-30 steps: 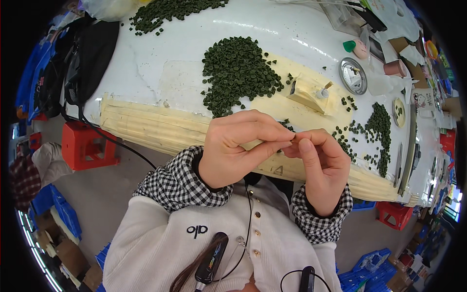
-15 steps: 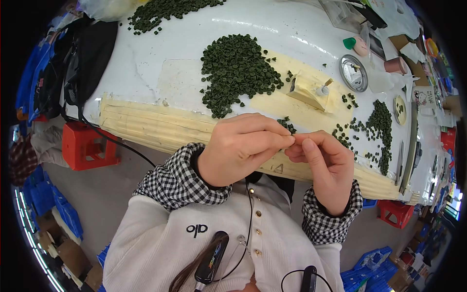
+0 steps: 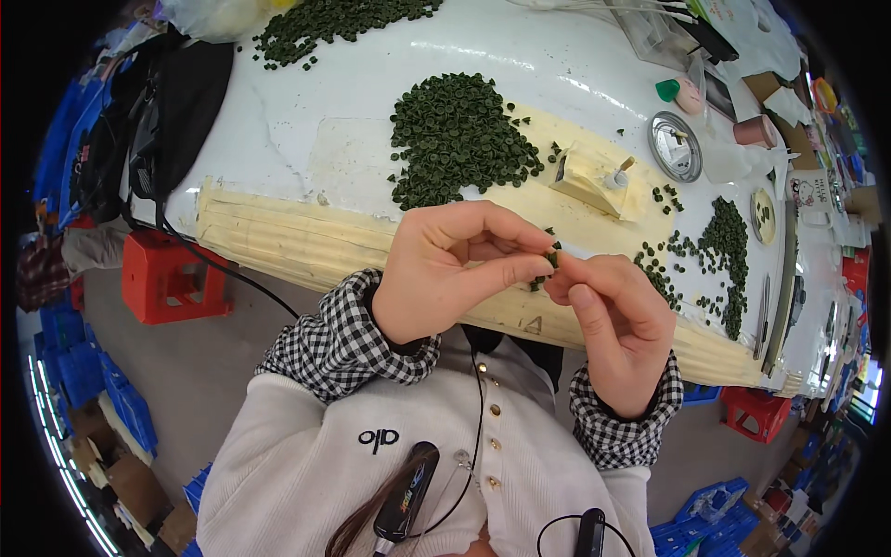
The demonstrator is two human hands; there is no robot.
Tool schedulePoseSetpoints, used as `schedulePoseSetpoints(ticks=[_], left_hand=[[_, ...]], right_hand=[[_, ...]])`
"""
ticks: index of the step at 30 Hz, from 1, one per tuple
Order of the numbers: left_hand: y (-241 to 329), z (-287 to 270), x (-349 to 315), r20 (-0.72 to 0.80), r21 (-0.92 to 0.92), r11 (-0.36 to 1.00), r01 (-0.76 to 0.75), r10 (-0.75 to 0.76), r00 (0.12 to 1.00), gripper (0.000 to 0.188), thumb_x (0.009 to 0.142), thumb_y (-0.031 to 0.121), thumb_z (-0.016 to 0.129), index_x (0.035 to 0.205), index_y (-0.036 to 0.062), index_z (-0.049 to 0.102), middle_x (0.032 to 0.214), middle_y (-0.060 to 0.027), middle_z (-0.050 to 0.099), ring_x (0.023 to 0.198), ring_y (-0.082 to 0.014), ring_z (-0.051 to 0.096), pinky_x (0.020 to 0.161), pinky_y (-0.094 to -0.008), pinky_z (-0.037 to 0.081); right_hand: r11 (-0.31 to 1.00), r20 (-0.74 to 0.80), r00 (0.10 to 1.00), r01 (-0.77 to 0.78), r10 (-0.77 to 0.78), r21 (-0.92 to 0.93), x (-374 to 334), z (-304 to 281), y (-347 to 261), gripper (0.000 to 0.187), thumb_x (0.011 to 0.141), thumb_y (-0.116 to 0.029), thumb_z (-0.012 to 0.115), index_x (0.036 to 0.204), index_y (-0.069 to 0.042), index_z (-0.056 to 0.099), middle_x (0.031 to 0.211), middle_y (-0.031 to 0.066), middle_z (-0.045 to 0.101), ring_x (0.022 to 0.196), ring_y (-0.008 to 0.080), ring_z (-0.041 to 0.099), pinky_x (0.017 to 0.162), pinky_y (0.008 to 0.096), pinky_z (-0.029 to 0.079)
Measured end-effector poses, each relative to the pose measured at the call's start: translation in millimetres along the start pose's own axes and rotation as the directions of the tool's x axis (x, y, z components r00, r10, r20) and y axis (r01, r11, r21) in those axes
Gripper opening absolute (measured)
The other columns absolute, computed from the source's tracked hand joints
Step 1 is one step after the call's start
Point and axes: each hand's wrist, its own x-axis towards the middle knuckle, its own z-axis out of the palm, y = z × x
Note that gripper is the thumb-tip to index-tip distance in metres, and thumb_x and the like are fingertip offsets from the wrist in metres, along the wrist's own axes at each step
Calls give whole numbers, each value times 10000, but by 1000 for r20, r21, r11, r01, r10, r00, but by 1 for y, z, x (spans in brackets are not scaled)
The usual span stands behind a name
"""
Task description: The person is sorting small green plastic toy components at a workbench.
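Over the table's near edge my hands meet at the fingertips. Thumb and forefinger of my left hand (image 3: 436,269) pinch a small dark green piece (image 3: 554,252), its shape partly covered by the fingers. My right hand (image 3: 620,325) is closed in a pinch against that same spot; what its fingertips hold is hidden. Just beyond my left hand lies a big pile of small dark green cone-like pieces (image 3: 459,139). Farther right, a block wrapped in cream tape (image 3: 594,186) carries a small upright peg (image 3: 624,172).
Cream tape padding (image 3: 288,232) covers the table's front edge. More green pieces lie in a far-left pile (image 3: 334,28) and a right-hand pile (image 3: 724,241). A round metal dish (image 3: 675,147), a small plate (image 3: 763,216) and tweezers (image 3: 763,316) are at right. Red stools (image 3: 172,278) stand below.
My left thumb and forefinger have changed from a flat pinch to a rounder one, and a green piece now shows at the tips. My right hand has barely moved.
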Motion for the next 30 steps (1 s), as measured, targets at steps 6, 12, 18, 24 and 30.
schedulePoseSetpoints(ticks=[6, 12, 18, 24, 30], left_hand=[[1, -4, 0, 21, 16, 996, -84, 83, 996, 172, 817, -99, 642, 982, -52, 661, 945, -149, 664, 838, -182, 660, 777, -276, 547], [-2, -5, 1, 37, 9, 991, -134, 134, 990, 185, 833, -80, 634, 1015, -54, 654, 959, -140, 664, 859, -165, 654, 778, -264, 542], [0, -7, 0, 35, -17, 999, -45, 45, 998, 210, 853, -49, 627, 1062, -60, 641, 981, -118, 665, 862, -123, 635, 777, -241, 530], [-3, -6, 0, 22, 1, 997, -82, 82, 996, 186, 849, -48, 631, 1033, -51, 660, 939, -104, 660, 835, -116, 633, 759, -233, 527], [1, -7, 1, 49, 62, 992, -112, 109, 993, 181, 838, -107, 607, 1002, -53, 660, 951, -153, 656, 871, -187, 649, 779, -272, 536]], right_hand=[[997, -31, 997, 65, -64, 33, -2, 10, 5, 286, 883, 36, 571, 1162, 15, 629, 957, 107, 608, 840, 148, 589, 745, 232, 466], [991, -38, 997, 74, -70, 108, -4, 12, 8, 304, 895, 35, 555, 1192, 10, 614, 980, 104, 596, 871, 144, 577, 750, 225, 456], [991, -35, 997, 67, -63, 120, -4, 15, 7, 306, 895, 43, 548, 1193, 11, 613, 984, 106, 595, 868, 144, 579, 741, 226, 458], [991, -56, 993, 112, -108, 71, -3, 17, 11, 309, 887, 52, 555, 1186, 9, 618, 973, 105, 600, 845, 143, 582, 725, 224, 460], [989, -63, 988, 141, -143, -44, -3, 16, 9, 311, 867, 60, 577, 1168, 3, 632, 953, 98, 613, 806, 148, 585, 708, 226, 464]])
